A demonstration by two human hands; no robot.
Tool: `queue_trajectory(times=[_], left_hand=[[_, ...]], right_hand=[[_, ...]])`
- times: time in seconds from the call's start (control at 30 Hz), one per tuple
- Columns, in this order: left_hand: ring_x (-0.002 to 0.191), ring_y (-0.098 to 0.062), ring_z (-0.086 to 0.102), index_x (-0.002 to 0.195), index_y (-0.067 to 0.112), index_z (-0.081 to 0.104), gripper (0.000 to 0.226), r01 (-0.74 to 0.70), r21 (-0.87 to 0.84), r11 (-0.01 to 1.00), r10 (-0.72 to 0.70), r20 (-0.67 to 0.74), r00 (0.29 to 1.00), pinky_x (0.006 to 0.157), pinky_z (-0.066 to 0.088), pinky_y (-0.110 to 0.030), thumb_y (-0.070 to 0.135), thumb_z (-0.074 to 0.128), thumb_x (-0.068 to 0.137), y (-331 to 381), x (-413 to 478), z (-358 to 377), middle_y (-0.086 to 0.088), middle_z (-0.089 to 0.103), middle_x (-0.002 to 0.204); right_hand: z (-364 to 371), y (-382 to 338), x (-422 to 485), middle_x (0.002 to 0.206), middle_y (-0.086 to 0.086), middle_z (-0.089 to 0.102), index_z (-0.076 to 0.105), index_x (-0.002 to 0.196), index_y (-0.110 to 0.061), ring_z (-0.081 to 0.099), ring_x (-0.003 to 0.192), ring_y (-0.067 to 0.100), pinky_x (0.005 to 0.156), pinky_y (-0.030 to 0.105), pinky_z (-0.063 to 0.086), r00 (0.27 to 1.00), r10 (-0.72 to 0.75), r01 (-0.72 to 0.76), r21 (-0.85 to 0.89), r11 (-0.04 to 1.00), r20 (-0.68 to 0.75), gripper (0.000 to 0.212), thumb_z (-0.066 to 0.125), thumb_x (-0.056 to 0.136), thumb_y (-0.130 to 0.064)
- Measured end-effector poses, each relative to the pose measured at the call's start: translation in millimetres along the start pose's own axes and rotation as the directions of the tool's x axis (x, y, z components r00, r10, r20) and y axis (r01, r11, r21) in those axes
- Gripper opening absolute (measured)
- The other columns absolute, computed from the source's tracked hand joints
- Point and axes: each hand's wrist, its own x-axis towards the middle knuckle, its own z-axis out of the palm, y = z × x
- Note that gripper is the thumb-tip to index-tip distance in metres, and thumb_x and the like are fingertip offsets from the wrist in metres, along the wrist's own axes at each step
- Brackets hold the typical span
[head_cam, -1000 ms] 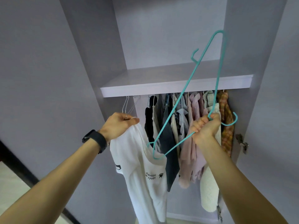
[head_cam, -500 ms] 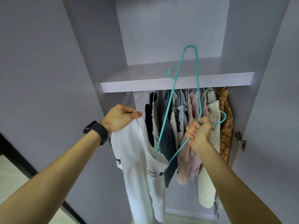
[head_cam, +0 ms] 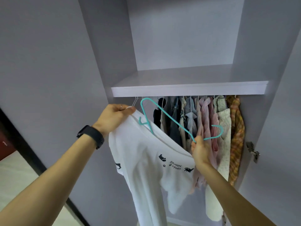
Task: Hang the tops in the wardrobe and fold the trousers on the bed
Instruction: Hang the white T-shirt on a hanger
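From the head camera we look up into the open wardrobe point(head_cam: 184, 38). At centre left, the left hand point(head_cam: 115, 115) has its fingers curled tight on the shoulder edge of the white T-shirt point(head_cam: 146, 168), holding it up just under the front lip of the shelf point(head_cam: 187, 92). A black wristband point(head_cam: 92, 136) sits on that wrist. The shirt drapes from there toward the lower centre of the frame, its printed chest facing us.

At centre right, the right hand point(head_cam: 201, 150) grips the teal hanger point(head_cam: 171, 119) near its hook. One arm of the hanger dips into the shirt's neck opening; its far bend rises close to the shelf's underside.

Behind them, a row of hung clothes point(head_cam: 195, 121) fills the rail from the middle to the right wall, ending in a plaid shirt point(head_cam: 236, 136). We see open rail only at the left end, where bare white wire hangers point(head_cam: 135, 102) hang just above the left hand. A door hinge point(head_cam: 252, 151) juts out at the right edge.
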Motion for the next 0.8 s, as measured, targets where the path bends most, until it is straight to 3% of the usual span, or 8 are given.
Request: queue_trajectory(times=[0.13,0.3,0.4,0.5,0.57,0.67,0.8], left_hand=[[0.059,-0.006,0.051,0.083,0.022,0.074,0.026,-0.005,0.238,0.971,0.044,-0.159,0.986,0.057,0.041,-0.012,0.044,0.064,0.094,-19.3,0.3,-8.9,0.014,0.061,0.065],[0.076,-0.009,0.058,0.088,0.029,0.071,0.021,0.020,0.261,0.965,0.076,-0.352,0.933,0.064,0.040,-0.017,0.045,0.060,0.096,-43.9,3.0,-14.0,0.019,0.065,0.076],[0.083,-0.013,0.060,0.087,0.032,0.069,0.019,0.030,0.198,0.980,0.050,-0.388,0.920,0.063,0.039,-0.013,0.044,0.059,0.097,-52.0,6.0,-12.4,0.019,0.065,0.078],[0.081,-0.018,0.058,0.090,0.032,0.070,0.021,-0.027,0.315,0.949,0.134,-0.324,0.937,0.067,0.041,-0.023,0.045,0.057,0.098,-53.3,8.2,-5.2,0.019,0.061,0.077],[0.079,-0.019,0.055,0.094,0.028,0.072,0.025,-0.086,0.458,0.885,0.212,-0.231,0.950,0.070,0.042,-0.028,0.046,0.055,0.099,-53.3,7.3,2.7,0.020,0.057,0.077],[0.075,-0.017,0.053,0.087,0.023,0.072,0.031,-0.141,0.526,0.839,0.239,-0.122,0.963,0.068,0.041,-0.028,0.046,0.055,0.098,-53.7,5.5,21.1,0.017,0.056,0.075],[0.076,-0.012,0.059,0.076,0.033,0.068,0.025,-0.154,0.434,0.888,0.184,-0.028,0.983,0.067,0.040,-0.023,0.045,0.060,0.096,-57.3,3.8,47.3,0.020,0.060,0.072]], right_hand=[[2.1,-20.3,2.4,0.040,-0.008,0.034,0.042,0.040,-0.022,0.029,0.040,0.007,0.049,0.030,0.027,0.980,-0.190,0.196,-0.183,0.963,0.054,0.034,0.042,0.065,-0.045],[4.3,-55.1,-2.8,0.041,-0.005,0.036,0.034,0.046,-0.017,0.038,0.047,0.021,0.046,0.023,0.030,0.910,-0.404,0.406,-0.420,0.812,0.100,0.037,0.040,0.075,-0.039],[2.4,-64.0,-7.5,0.052,0.009,0.045,0.032,0.047,-0.017,0.054,0.065,0.038,0.061,0.035,0.036,0.881,-0.461,0.445,-0.510,0.736,0.103,0.039,0.037,0.077,-0.041],[5.7,-63.2,-13.2,0.072,0.025,0.059,0.050,0.054,-0.006,0.058,0.087,0.043,0.072,0.043,0.042,0.871,-0.422,0.473,-0.665,0.578,0.252,0.047,0.042,0.086,-0.039],[9.3,-69.1,-16.3,0.071,0.020,0.061,0.058,0.063,-0.005,0.057,0.083,0.041,0.068,0.041,0.040,0.847,-0.396,0.517,-0.722,0.459,0.355,0.042,0.048,0.093,-0.032],[18.0,-88.6,-20.8,0.055,0.003,0.044,0.040,0.055,-0.015,0.046,0.067,0.033,0.062,0.037,0.033,0.777,-0.336,0.629,-0.666,0.401,0.532,0.044,0.045,0.097,-0.028],[40.7,-113.5,-25.3,0.062,0.007,0.050,0.043,0.062,-0.013,0.053,0.072,0.034,0.066,0.040,0.037,0.699,-0.120,0.696,-0.633,0.338,0.705,0.046,0.037,0.100,-0.037]])
